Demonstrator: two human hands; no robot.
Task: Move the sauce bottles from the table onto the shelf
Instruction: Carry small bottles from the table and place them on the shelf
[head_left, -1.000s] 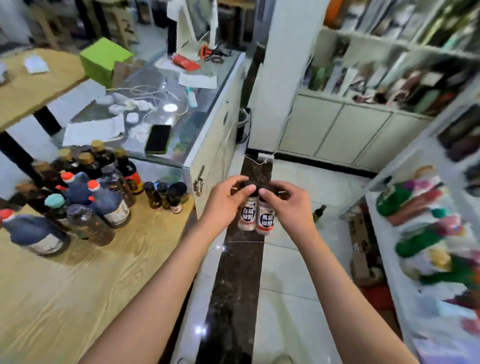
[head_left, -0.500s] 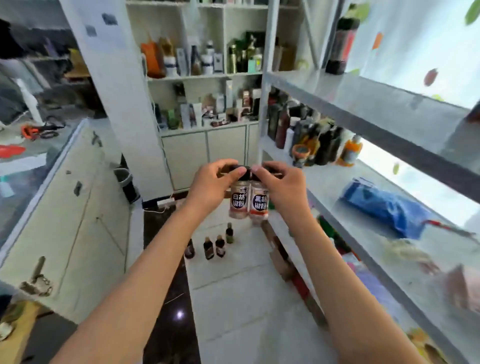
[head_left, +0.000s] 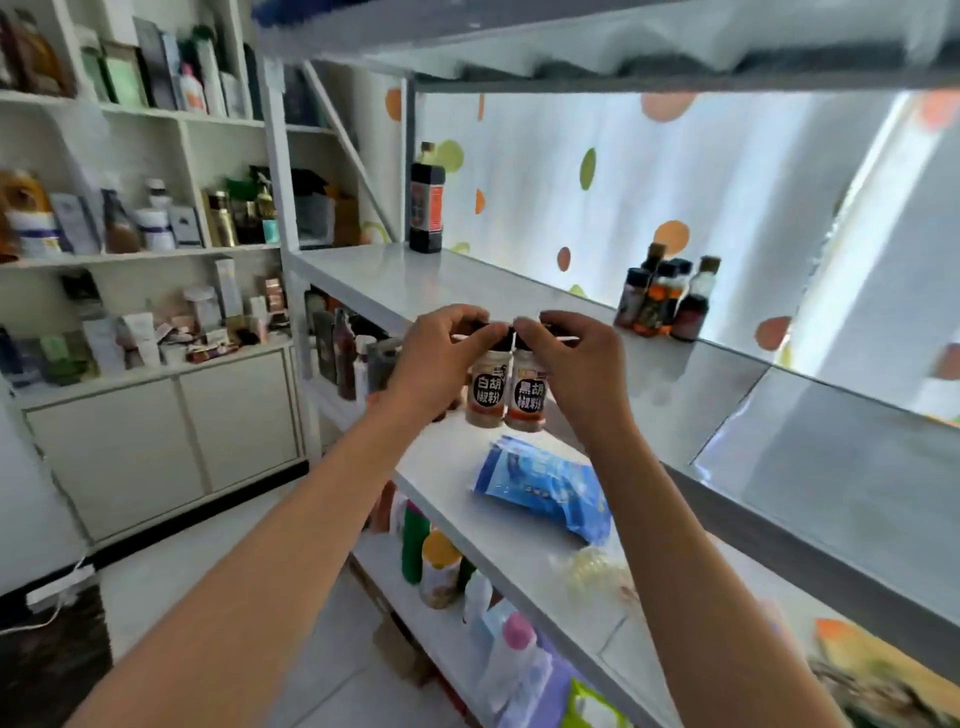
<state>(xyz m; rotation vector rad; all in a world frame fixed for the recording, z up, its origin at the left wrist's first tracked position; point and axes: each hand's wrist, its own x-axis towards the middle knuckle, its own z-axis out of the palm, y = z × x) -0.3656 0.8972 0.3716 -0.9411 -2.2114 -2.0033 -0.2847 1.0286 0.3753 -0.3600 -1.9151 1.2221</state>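
Two small black-capped bottles with black round labels hang side by side in the air in front of the white shelf. My left hand grips the left bottle by its cap. The right bottle is held the same way by my right hand. Both bottles are upright, level with the front edge of the middle shelf board and above the lower board. A cluster of several dark sauce bottles stands on the middle board to the right. One tall dark bottle stands at its far left end.
A blue plastic packet lies on the lower board just under my hands. Bottles and cans fill the boards below. A white cabinet with stocked shelves stands at the left. A dotted curtain hangs behind the shelf.
The view has swung from the table across the floor to the shelf. Both hands keep their grip on the two bottles, which are now raised to the middle board's height.
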